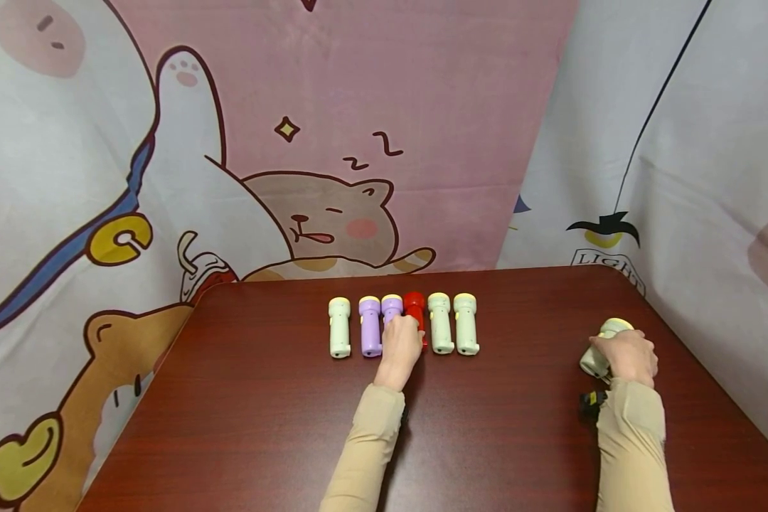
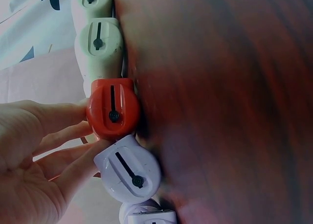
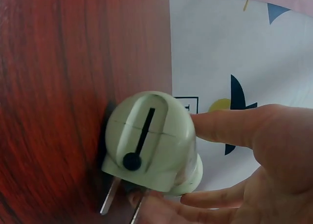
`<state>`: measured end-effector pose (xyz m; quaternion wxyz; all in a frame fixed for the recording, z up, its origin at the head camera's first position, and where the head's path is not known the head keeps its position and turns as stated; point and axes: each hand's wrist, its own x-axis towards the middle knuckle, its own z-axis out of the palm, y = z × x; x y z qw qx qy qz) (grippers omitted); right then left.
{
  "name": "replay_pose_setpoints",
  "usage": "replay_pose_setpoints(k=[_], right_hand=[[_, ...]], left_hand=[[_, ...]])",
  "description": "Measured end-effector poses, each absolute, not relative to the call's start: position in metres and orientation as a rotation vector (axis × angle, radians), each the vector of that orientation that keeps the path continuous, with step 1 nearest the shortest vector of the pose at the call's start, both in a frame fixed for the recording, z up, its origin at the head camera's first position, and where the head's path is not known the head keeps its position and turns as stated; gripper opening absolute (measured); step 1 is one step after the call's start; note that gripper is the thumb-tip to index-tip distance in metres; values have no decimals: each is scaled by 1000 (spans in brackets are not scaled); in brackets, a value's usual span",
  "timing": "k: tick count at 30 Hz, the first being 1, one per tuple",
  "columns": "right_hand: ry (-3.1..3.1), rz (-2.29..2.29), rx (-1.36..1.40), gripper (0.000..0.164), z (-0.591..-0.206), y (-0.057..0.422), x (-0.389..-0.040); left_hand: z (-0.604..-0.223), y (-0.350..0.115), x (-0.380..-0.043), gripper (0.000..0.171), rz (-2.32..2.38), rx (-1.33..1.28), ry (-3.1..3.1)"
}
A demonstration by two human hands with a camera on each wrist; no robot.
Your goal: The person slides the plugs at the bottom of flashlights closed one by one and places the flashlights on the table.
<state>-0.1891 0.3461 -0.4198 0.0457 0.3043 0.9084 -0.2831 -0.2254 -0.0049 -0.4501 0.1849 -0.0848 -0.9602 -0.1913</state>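
Observation:
A red flashlight (image 1: 414,304) lies in a row of flashlights on the table. My left hand (image 1: 400,346) holds it; in the left wrist view thumb and fingers sit on either side of its red end (image 2: 113,109). A purple flashlight (image 1: 392,306) lies against those fingers, its pale end (image 2: 129,170) tilted. At the table's right side, my right hand (image 1: 630,355) grips a pale green flashlight (image 1: 595,361). In the right wrist view two metal prongs (image 3: 110,196) stick out from below this flashlight's end (image 3: 149,136). The fingers there are partly hidden.
Left of my left hand lie another purple flashlight (image 1: 370,327) and a pale green one (image 1: 339,327). Two more pale green flashlights (image 1: 441,323) lie right of the red one. A printed cloth (image 1: 461,142) hangs behind the brown table (image 1: 262,427).

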Motion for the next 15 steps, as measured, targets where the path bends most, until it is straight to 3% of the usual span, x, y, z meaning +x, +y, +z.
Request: replay_pose_setpoints(k=[15], right_hand=[[2782,-950,930,75,-425,351,-189]], left_hand=[[-449,-4,-225,17,-524,-245,-2706]])
